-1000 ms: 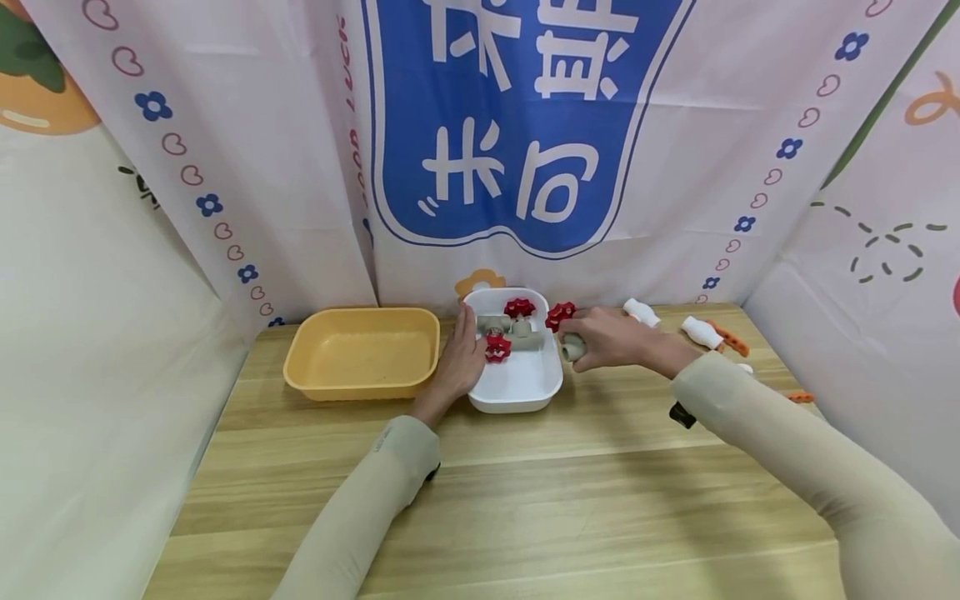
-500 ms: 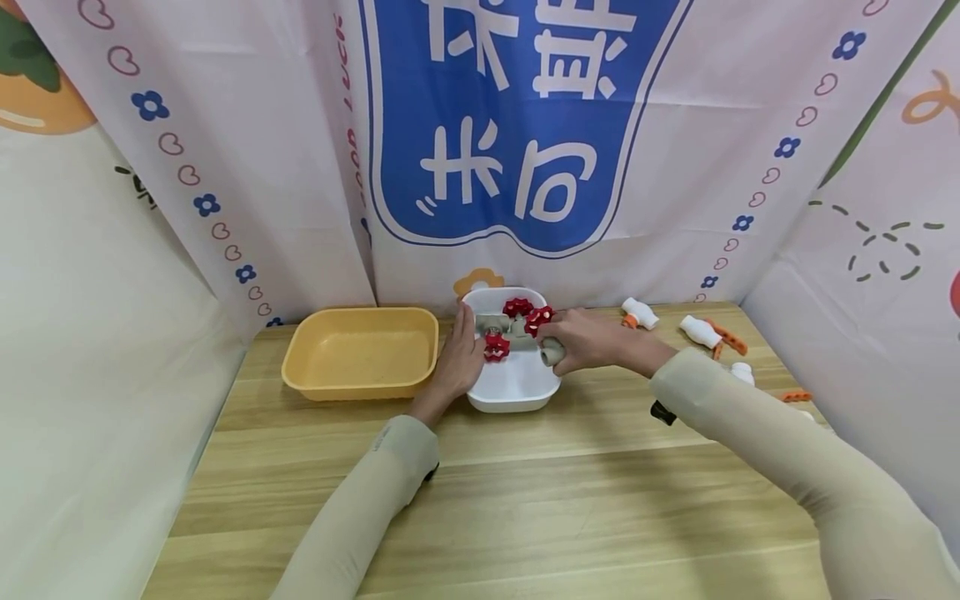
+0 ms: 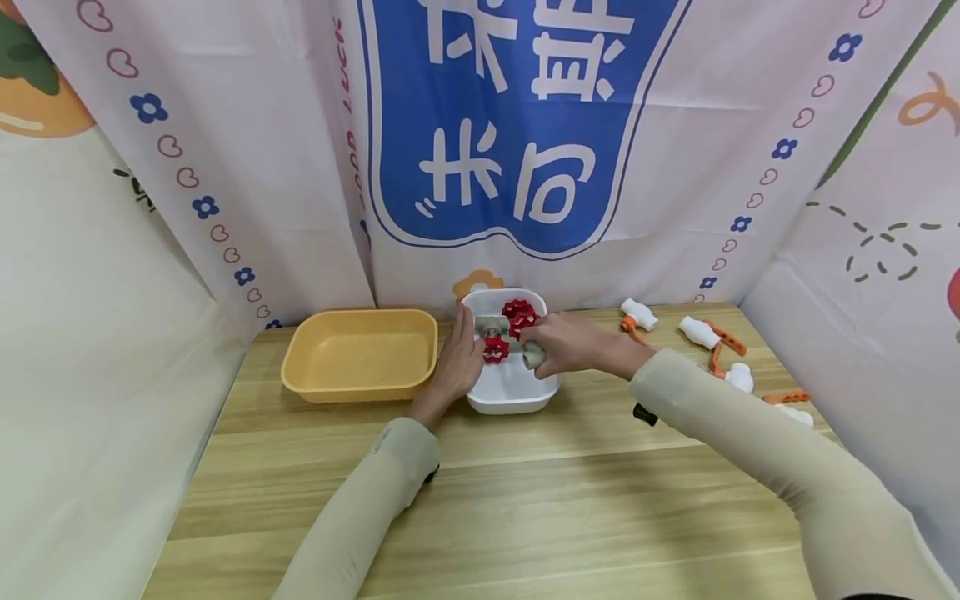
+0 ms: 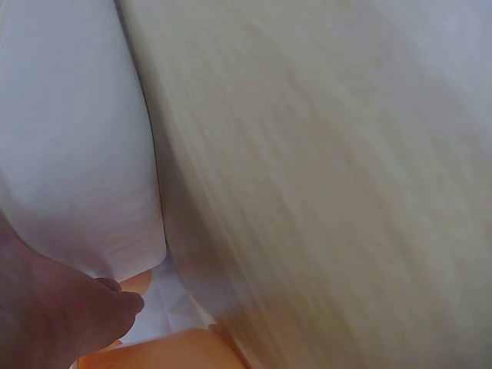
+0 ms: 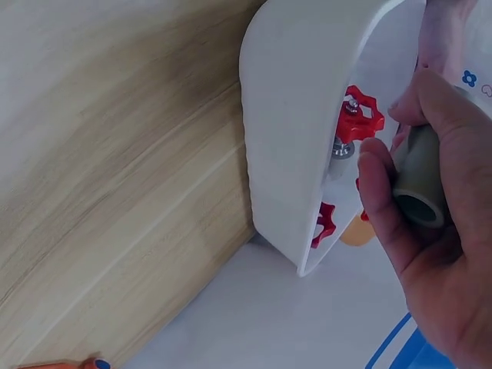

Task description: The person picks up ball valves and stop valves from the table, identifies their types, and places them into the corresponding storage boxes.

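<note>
My right hand [image 3: 566, 342] grips a grey pipe valve [image 3: 533, 356] with a red handwheel, held over the white basin [image 3: 513, 404]. In the right wrist view, the open end of the valve's grey body [image 5: 421, 196] points out between the fingers and palm. Inside the basin lie other grey valves; a red handwheel [image 3: 495, 349] shows near my left hand, and another red wheel is partly overlapped by the held one. My left hand [image 3: 456, 360] rests along the basin's left side with fingers straight. In the left wrist view, that hand [image 4: 69, 311] lies against the white wall.
A yellow basin [image 3: 360, 392] stands left of the white one. To the right lie several white valves with orange lever handles, one white valve [image 3: 639, 313] nearest the basin. A printed cloth [image 3: 637, 267] hangs behind the wooden table [image 3: 525, 500].
My right hand has carried the grey valve leftward, from beside the white basin's right rim to over its inside. The left hand has stayed at the basin's left side.
</note>
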Tool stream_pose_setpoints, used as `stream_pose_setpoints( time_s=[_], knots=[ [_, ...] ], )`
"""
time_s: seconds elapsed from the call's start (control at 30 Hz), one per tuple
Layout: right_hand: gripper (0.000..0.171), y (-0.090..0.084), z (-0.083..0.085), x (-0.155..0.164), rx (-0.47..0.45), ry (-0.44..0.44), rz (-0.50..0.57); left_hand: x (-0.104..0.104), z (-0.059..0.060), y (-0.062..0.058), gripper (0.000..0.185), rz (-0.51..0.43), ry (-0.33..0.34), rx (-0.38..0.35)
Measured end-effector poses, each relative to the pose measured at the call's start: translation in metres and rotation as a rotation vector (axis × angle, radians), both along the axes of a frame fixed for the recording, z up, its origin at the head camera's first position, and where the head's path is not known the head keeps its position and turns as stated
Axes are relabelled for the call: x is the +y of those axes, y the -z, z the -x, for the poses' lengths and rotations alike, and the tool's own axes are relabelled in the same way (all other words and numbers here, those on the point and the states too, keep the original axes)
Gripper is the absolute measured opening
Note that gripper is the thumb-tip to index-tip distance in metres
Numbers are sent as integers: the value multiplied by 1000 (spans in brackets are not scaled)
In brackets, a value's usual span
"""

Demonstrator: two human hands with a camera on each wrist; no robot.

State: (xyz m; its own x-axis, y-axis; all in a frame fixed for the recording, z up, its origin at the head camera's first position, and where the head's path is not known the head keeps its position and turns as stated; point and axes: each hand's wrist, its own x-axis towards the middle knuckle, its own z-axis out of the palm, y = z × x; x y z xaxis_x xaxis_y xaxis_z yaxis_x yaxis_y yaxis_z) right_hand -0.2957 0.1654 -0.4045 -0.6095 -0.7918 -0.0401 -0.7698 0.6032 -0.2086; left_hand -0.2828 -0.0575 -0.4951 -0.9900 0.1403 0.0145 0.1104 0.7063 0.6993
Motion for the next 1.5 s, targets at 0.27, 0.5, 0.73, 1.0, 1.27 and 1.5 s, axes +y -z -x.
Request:
stream_pose_setpoints(
  time_s=[0.27,0.5,0.73,1.0,1.27,1.5],
  knots=[
    [39,8,2,-12,25,10,3,-2,-1,1,72,-12,6,9],
    [33,11,6,-20,37,41,-12,-2,-1,0,71,-4,8,5],
    [29,17,11,-26,58,47,-30,-1,0,0,72,7,11,4],
    [32,25,12,-32,43,49,-71,-2,0,1,72,9,1,-6],
    [38,28,11,-40,37,79,-108,-3,1,1,70,12,2,17],
    [41,24,7,-42,-1,76,-135,-3,0,1,72,7,13,8]
  ],
)
